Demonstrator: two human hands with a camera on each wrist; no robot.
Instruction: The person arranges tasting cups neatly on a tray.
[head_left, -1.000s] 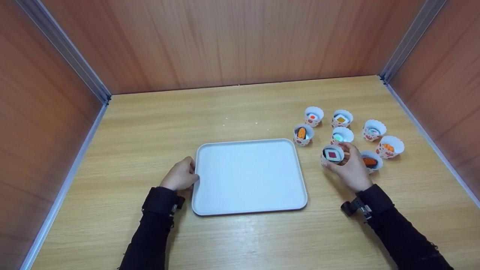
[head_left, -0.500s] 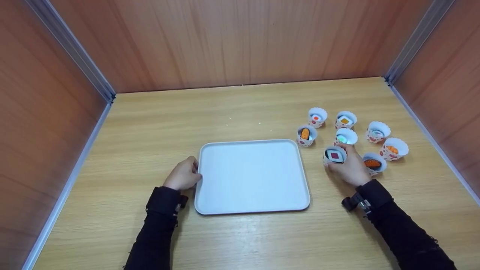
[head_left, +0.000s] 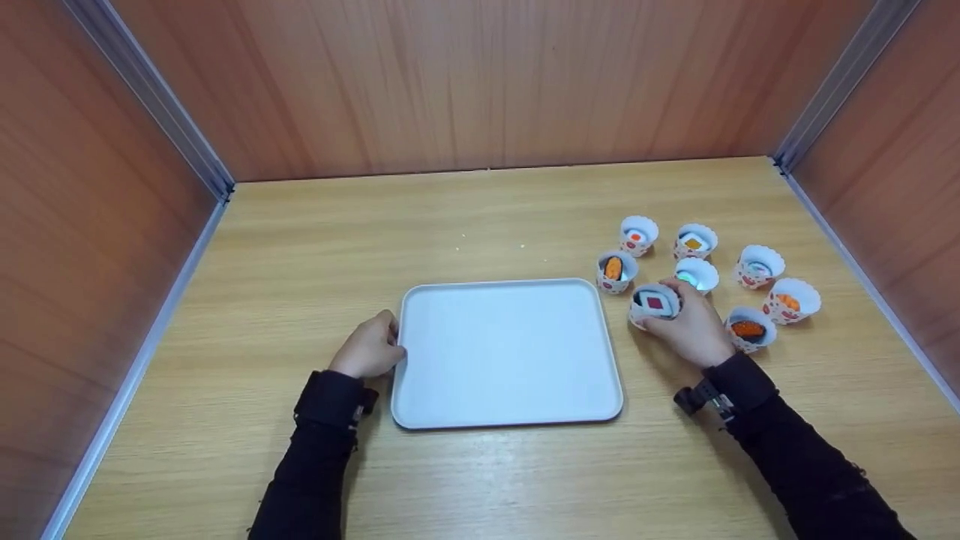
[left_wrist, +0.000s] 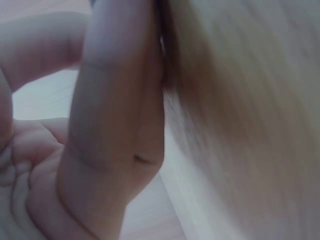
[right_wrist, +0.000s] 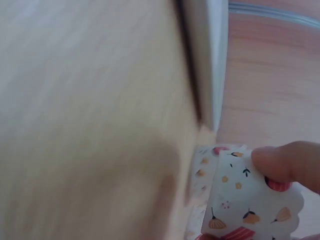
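Note:
My left hand [head_left: 367, 346] grips the left rim of a white rectangular tray [head_left: 510, 356], thumb on the rim; in the left wrist view its curled fingers [left_wrist: 117, 100] fill much of the frame. Between the thumb and fingers of my right hand [head_left: 694, 326] is a patterned paper cup [head_left: 637, 319], held just right of the tray. Inside that cup sits a sushi piece [head_left: 655, 302], white with a dark red square centre. The right wrist view shows the thumb pressed on the wall of the printed cup [right_wrist: 252, 195].
Several similar paper cups with sushi pieces stand at the right, among them a cup with orange topping [head_left: 616, 271], a cup with dark red-orange topping [head_left: 750, 330] and a cup farther right [head_left: 793, 301]. Wooden panels [head_left: 487, 82] enclose the table at back and sides.
My right hand has moved the held paper cup left, toward the tray, away from the other cups. The left hand stays at the tray's rim. The head view has shifted slightly.

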